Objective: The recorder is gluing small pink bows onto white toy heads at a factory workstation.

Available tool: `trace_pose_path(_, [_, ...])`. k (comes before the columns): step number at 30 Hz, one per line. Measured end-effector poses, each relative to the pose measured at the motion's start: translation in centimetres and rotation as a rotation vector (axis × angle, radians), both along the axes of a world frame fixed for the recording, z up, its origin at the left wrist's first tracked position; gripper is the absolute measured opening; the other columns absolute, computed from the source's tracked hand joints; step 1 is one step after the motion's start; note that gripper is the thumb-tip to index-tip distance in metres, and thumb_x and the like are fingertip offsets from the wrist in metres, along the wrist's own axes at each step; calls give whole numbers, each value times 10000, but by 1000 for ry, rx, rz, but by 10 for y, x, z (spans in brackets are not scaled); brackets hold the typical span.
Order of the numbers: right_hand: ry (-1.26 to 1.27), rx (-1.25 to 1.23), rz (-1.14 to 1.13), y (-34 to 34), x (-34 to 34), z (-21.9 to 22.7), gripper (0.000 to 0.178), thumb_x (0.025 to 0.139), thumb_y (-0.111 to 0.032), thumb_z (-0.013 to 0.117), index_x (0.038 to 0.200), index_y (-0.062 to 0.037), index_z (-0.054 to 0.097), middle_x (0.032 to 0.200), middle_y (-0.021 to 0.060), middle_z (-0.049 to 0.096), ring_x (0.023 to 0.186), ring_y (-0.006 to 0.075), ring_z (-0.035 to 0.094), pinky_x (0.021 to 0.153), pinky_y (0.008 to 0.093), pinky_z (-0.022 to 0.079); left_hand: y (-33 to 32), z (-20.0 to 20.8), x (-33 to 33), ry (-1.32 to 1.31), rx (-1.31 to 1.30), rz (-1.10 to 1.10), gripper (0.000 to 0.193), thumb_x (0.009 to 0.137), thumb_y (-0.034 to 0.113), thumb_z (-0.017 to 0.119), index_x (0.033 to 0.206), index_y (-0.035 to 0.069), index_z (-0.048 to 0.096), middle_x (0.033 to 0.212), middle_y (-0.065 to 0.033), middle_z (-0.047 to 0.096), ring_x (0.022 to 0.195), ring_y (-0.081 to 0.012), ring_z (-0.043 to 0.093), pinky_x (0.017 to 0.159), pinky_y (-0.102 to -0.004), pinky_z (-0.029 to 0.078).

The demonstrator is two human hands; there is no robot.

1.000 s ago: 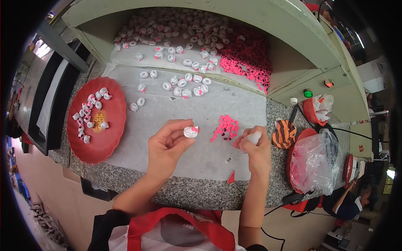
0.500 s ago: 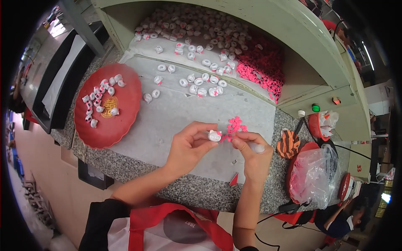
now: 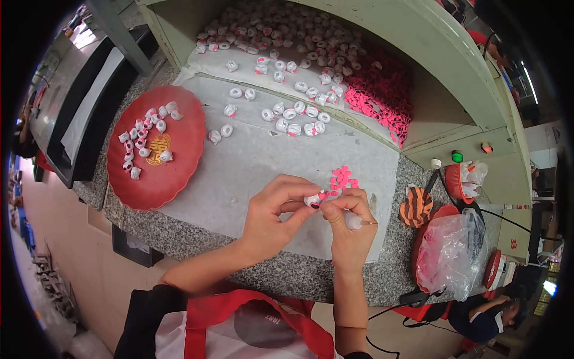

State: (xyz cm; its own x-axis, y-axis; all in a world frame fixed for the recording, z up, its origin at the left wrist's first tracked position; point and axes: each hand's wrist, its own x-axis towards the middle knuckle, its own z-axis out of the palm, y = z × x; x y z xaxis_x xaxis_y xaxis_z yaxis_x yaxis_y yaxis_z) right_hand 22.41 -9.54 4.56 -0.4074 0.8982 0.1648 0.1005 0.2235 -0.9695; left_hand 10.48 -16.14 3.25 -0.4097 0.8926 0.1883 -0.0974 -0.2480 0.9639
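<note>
Between the thumb and fingers of my left hand [image 3: 272,209] is a small white cat-head figure [image 3: 312,201] with pink and black on it. The thumb and forefinger of my right hand [image 3: 350,230] are pinched together right against the figure's side. Tucked in my right palm is a small whitish translucent object [image 3: 354,221] with a thin tip; its kind is unclear. Whether a pink piece sits between the right fingertips is hidden. Just beyond my hands lies a loose pile of small pink pieces [image 3: 342,178] on the white sheet [image 3: 239,173].
At left, a red scalloped plate [image 3: 185,173] carries several finished-looking cat heads. More white heads [image 3: 293,113] lie scattered at the back, below a shelf heaped with heads and pink pieces [image 3: 382,107]. To the right are a tiger-striped item [image 3: 416,206], a plastic bag [image 3: 448,257] and a red basket [image 3: 457,182].
The cat-head figure has turned in my left fingers, and my right fingertips have closed in against it. A red pointed scrap by my right wrist is no longer visible. The view has shifted slightly.
</note>
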Motion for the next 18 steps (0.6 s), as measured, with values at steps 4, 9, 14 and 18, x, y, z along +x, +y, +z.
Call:
trace_pose_path(4, [44, -10, -109, -6, -2, -9, 173, 669, -44, 711, 713, -12, 547, 824, 24, 471, 718, 103, 460, 651, 226, 386, -1, 5, -4, -20, -41, -66, 349, 726, -144, 550, 1052, -20, 534, 1087, -119, 473, 962, -187, 544, 818, -274, 484])
trace_pose_path(9, [147, -135, -108, -5, -2, 4, 170, 651, -4, 707, 758, -7, 575, 830, 23, 486, 703, 87, 474, 624, 205, 393, -1, 0, -15, -403, -103, -283, 318, 752, -100, 554, 1065, -51, 533, 1150, -147, 471, 989, -196, 532, 853, -297, 453])
trace_pose_path(14, [35, -164, 99, 1, 11, 9, 285, 631, 71, 659, 905, 2, 618, 806, 29, 521, 709, 84, 476, 617, 204, 387, 1, 4, -6, -391, -39, -240, 281, 778, -74, 540, 1058, -50, 543, 1113, -152, 500, 995, -202, 526, 840, -293, 452])
trace_pose_path(18, [-8, -120, 134, 6, 16, 11, 277, 626, 81, 655, 889, 2, 617, 802, 29, 522, 701, 83, 476, 612, 203, 386, 0, 2, -5, -248, -10, -246, 282, 791, -68, 528, 1072, -45, 539, 1091, -152, 508, 994, -212, 524, 841, -296, 452])
